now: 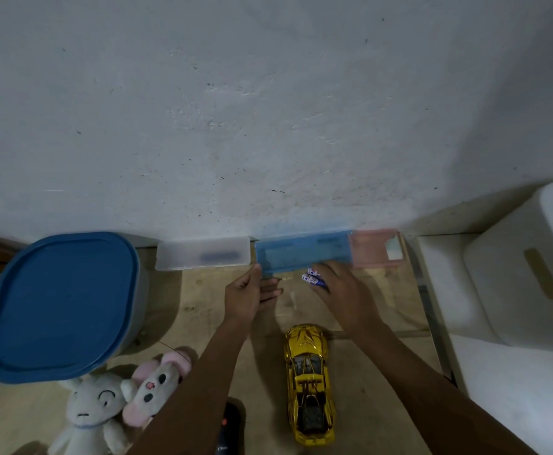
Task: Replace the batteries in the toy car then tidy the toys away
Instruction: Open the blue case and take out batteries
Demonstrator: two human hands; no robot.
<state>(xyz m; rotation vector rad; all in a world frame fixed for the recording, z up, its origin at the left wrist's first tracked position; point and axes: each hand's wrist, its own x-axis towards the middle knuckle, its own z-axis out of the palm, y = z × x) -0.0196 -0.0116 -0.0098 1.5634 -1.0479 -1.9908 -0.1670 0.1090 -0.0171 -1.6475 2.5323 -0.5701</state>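
The job looks to be in its early part. The gold toy car (309, 385) sits on its wheels at six o'clock in the view, with neither hand on it and no battery hatch showing, so the swap is most likely not yet done. Nothing is tidied either: two plush toys (94, 410) lie at seven o'clock just beside the big tub (58, 307), whose blue lid is on, and a dark remote (229, 428) lies between the forearms. Both arms reach forward to a row of slim boxes along the wall, at the car's twelve o'clock. The right hand (344, 290), palm down, holds a pair of small batteries (312, 278) under its curled fingers, at the front edge of the blue box (301, 254). The left hand (252, 290), at the car's eleven o'clock, seems to pinch that box's left corner, thumb on top and fingers beneath, though blur makes this uncertain. I cannot tell whether the batteries are fresh or spent. A clear box (203, 257) lies at the blue one's nine o'clock and a pink box (376, 247) at its three.
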